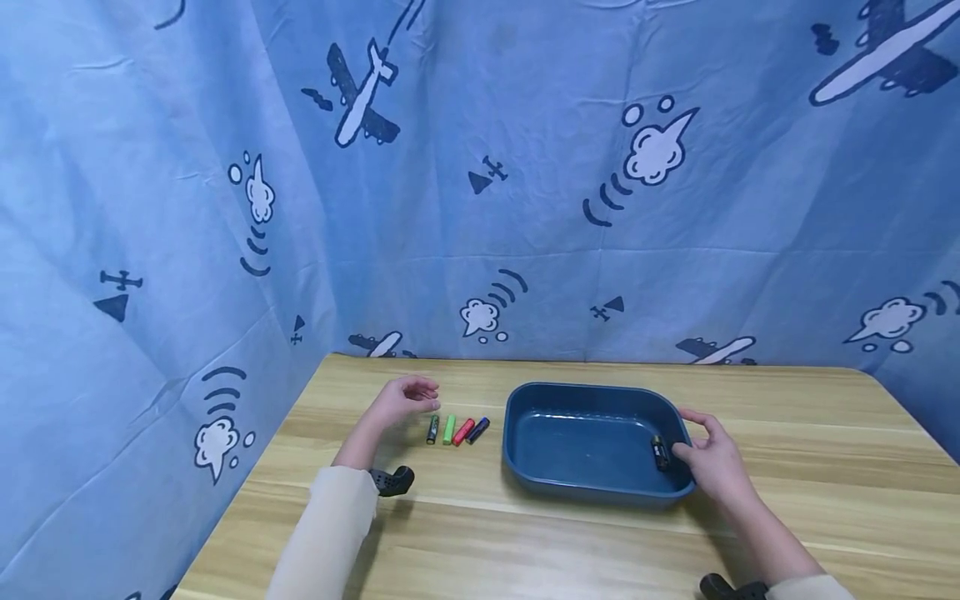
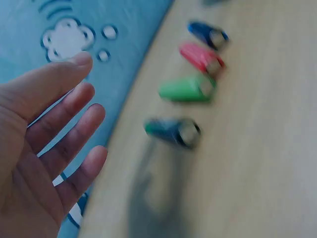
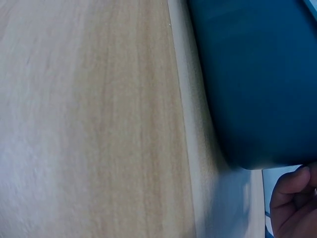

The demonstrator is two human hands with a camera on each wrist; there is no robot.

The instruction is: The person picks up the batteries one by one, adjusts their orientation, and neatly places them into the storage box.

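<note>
My left hand (image 1: 405, 398) hangs above the wooden table (image 1: 525, 558), just behind and to the left of a short row of batteries. Its fingers are apart and gently bent; the left wrist view shows the thumb and fingers spread from one another, with a gap between them and the nearest battery. From left to right I see a dark battery (image 1: 432, 430) with some green on it, a light green battery (image 1: 449, 430), a red battery (image 1: 463, 432) and a dark blue battery (image 1: 477, 430). All four lie on their sides, the red and blue ones tilted the same way and close together. In the left wrist view they are blurred, and a shadow falls on the wood beside the dark one.

My right hand (image 1: 716, 458) is clamped on the right end of a dark blue tub (image 1: 577, 442), thumb over the rim on the inside and the fingers around the outside. The tub stands on the table to the right of the row. Inside it, near the right wall and just beside my thumb, lies a black battery (image 1: 660, 452) with a gold-coloured end. The right wrist view shows mostly table and the tub's outer wall, with my curled fingers at the lower right edge.

Behind the table hangs a blue curtain (image 1: 525, 125) printed with planes and clouds.
</note>
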